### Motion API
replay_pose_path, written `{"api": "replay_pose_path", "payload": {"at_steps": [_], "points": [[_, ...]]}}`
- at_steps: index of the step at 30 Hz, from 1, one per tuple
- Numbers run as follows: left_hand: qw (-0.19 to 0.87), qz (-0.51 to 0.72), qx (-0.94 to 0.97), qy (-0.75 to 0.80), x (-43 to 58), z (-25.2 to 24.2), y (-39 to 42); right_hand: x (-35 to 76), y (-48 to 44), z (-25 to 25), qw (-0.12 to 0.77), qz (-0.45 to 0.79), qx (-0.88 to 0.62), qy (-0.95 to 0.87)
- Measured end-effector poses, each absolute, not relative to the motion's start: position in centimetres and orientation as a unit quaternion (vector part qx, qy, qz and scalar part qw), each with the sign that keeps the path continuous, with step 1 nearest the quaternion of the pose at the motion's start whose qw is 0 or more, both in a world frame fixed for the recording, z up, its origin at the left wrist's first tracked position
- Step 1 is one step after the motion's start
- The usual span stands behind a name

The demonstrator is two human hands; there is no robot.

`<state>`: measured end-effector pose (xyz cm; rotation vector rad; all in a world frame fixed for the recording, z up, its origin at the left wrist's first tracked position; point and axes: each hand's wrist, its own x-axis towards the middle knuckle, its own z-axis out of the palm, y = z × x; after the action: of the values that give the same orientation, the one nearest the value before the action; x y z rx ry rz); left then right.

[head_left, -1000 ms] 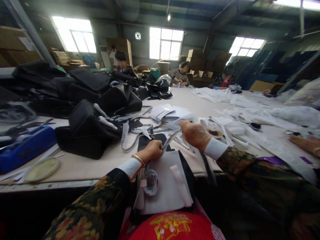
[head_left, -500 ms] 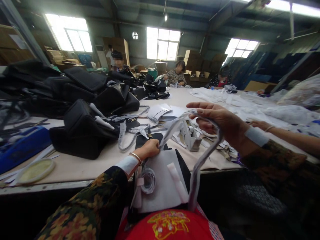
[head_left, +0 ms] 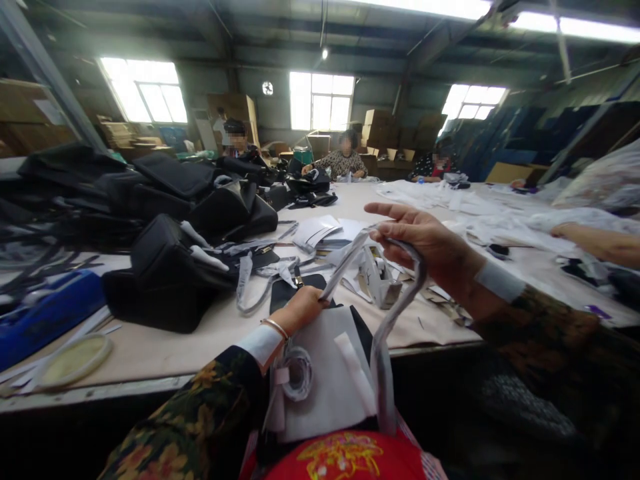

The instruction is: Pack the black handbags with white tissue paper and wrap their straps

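A long bag strap (head_left: pixel 384 337) in thin whitish wrapping arches over my lap. My left hand (head_left: pixel 304 308) is closed around its lower left end, beside a small gold-coloured buckle (head_left: pixel 299 279). Higher up and to the right, my right hand (head_left: pixel 417 235) pinches the top of the arch, with its index finger stretched out. Beneath my hands lies a black bag (head_left: pixel 361 323), largely covered by a white sheet (head_left: pixel 325 393). On that sheet rest a wrapped coil (head_left: pixel 300 373) and a pale pink-white strip (head_left: pixel 354 363).
Black bags (head_left: pixel 155 267) are heaped on the table's left, behind a blue tray (head_left: pixel 50 317) and a round yellowish lid (head_left: pixel 75 360). A tape dispenser (head_left: pixel 381 280) stands beyond my hands. A co-worker's arm (head_left: pixel 595 243) reaches in from the right; other people sit across the table.
My right hand, still holding the strap, has shifted slightly left. My left hand keeps its grip. The co-worker's arm at right has drawn away from my wrist, and the view has tilted slightly up.
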<state>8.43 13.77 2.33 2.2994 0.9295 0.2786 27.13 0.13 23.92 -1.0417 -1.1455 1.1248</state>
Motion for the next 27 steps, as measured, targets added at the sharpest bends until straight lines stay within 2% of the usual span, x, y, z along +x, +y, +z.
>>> {"api": "replay_pose_path", "payload": {"at_steps": [4, 6, 9, 13, 16, 20, 24, 27], "points": [[0.319, 0.110, 0.882, 0.328, 8.5, 5.8, 14.2, 28.1, 1.2, 22.9, 0.563, 0.488, -0.452, -0.490], [0.306, 0.183, 0.887, 0.292, 8.9, 9.4, 14.2, 28.0, 1.6, 22.5, 0.544, 0.492, -0.470, -0.490], [0.215, 0.352, 0.879, 0.238, 10.0, 15.0, 13.3, 27.2, 2.1, 22.2, 0.522, 0.518, -0.468, -0.490], [0.067, 0.323, 0.912, 0.246, 11.2, 19.0, 12.7, 26.7, 2.3, 21.6, 0.521, 0.561, -0.414, -0.493], [0.011, 0.316, 0.901, 0.296, 10.9, 19.3, 14.2, 27.4, 1.4, 19.5, 0.500, 0.606, -0.396, -0.476], [-0.026, 0.300, 0.874, 0.380, 9.1, 18.3, 17.9, 28.3, -1.9, 14.3, 0.470, 0.632, -0.435, -0.436], [-0.034, 0.272, 0.849, 0.452, 7.4, 16.8, 21.2, 29.0, -6.6, 10.2, 0.450, 0.645, -0.471, -0.400], [-0.022, 0.247, 0.833, 0.495, 7.0, 15.4, 22.5, 29.4, -9.3, 9.6, 0.399, 0.663, -0.479, -0.414]]}}
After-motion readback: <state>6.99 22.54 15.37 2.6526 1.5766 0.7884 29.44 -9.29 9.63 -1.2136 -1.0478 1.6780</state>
